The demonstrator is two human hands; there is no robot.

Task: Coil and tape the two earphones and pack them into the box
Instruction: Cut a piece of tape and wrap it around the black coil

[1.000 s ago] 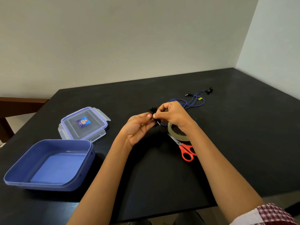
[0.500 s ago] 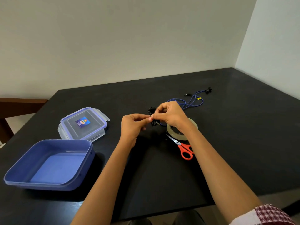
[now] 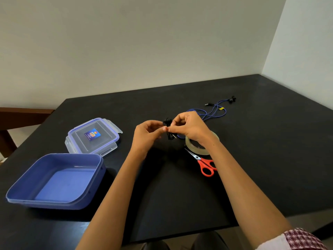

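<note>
On earphone [image 3: 167,122]: left grip [image 3: 146,134], right grip [image 3: 191,129].

Box [image 3: 45,203] is set at near left of table [image 3: 270,150], with lid [image 3: 92,137] just behind. Coiled earphone [image 3: 168,129] is held mid-table between left hand [image 3: 147,134] and right hand [image 3: 191,129]. Tape roll [image 3: 200,151] is placed beneath the right wrist, scissors [image 3: 203,162] before it, loose earphone [image 3: 214,112] behind.
</note>
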